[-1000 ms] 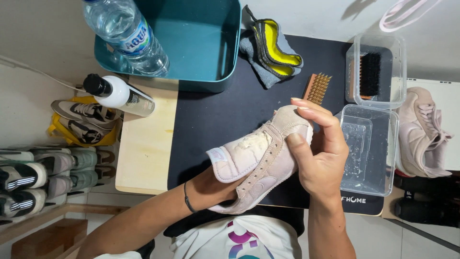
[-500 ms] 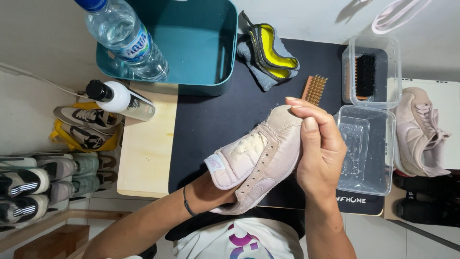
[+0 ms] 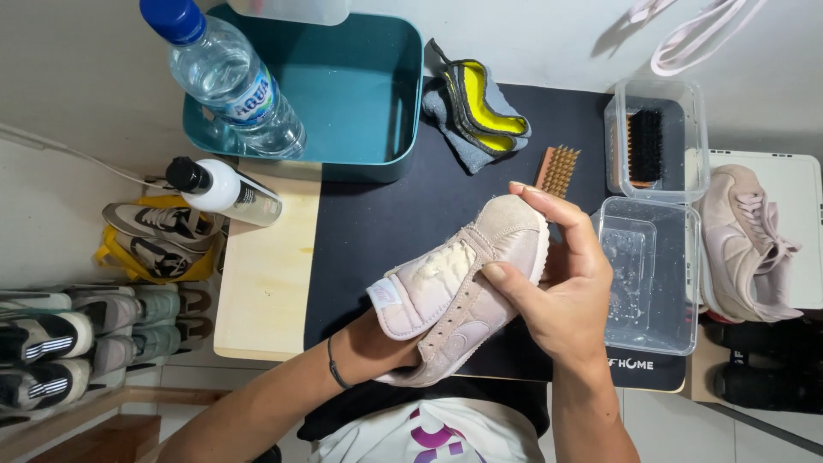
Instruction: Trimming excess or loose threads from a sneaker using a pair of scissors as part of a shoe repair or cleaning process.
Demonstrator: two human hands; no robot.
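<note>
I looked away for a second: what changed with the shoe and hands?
The right hand slid from over the toe to the side of the pale pink shoe, baring the toe. The left hand stayed inside it, and the brush and clear tub stayed put.

Crowded work mat with one open patch at its middle.
You have bare black mat [image 3: 386, 223] left of the held shoe [image 3: 463, 287]. A teal tray [image 3: 343, 94] and water bottle [image 3: 227, 77] block the far side, a spray bottle [image 3: 223, 190] the left, two clear tubs [image 3: 651, 274] the right.
</note>
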